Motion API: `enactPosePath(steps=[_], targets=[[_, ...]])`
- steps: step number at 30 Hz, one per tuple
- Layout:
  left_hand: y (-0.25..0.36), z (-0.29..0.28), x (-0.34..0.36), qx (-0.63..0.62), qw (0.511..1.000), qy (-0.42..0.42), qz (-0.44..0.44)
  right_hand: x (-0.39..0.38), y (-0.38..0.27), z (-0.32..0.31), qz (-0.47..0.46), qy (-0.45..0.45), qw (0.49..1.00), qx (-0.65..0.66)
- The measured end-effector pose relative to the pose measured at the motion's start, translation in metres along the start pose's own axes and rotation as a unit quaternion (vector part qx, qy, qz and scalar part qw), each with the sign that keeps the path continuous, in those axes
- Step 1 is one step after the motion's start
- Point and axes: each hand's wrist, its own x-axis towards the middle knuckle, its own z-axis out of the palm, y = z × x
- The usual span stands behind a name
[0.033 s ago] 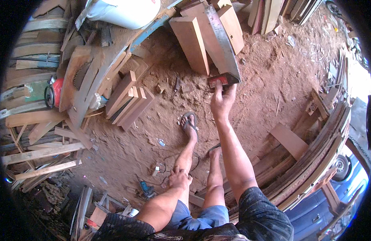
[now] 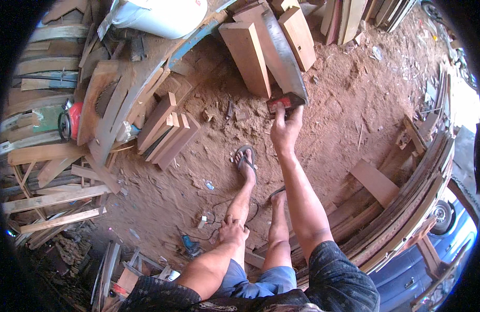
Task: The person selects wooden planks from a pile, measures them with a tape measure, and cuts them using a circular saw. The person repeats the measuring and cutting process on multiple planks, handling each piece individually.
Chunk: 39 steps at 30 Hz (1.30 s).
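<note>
One bucket (image 2: 159, 20) sits, inside hidden; right grip (image 2: 286, 132) holds red-handled tool (image 2: 288, 99).

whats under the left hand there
The left hand rests on the person's own bare left leg, near the knee; the shin shows beyond the fingers. The patch directly beneath the palm is covered and cannot be seen.
</note>
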Motion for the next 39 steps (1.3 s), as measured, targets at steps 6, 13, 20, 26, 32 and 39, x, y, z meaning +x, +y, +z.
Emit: enactPosePath(steps=[6,13,20,26,32,39], targets=[[0.010,-0.028,-0.012,0.001,1.000,0.000,-0.021,0.014,0.019,0.001,0.072,-0.054,0.991,-0.098],[0.014,-0.034,-0.012,0.000,1.000,-0.007,-0.026,0.015,0.017,0.000,0.027,-0.043,0.994,-0.102],[0.017,-0.039,-0.013,-0.022,0.998,-0.030,-0.045,0.036,-0.016,0.003,0.018,-0.052,0.995,-0.085],[0.010,-0.037,-0.013,-0.027,0.999,-0.017,-0.034,0.072,-0.007,0.019,-0.077,0.007,0.993,-0.090],[0.005,-0.034,-0.012,-0.025,0.999,-0.003,-0.036,0.077,-0.004,0.024,0.024,-0.026,0.996,-0.084],[0.005,-0.055,-0.016,-0.022,0.999,-0.027,-0.038,0.089,0.013,0.028,-0.082,-0.005,0.995,-0.050]])
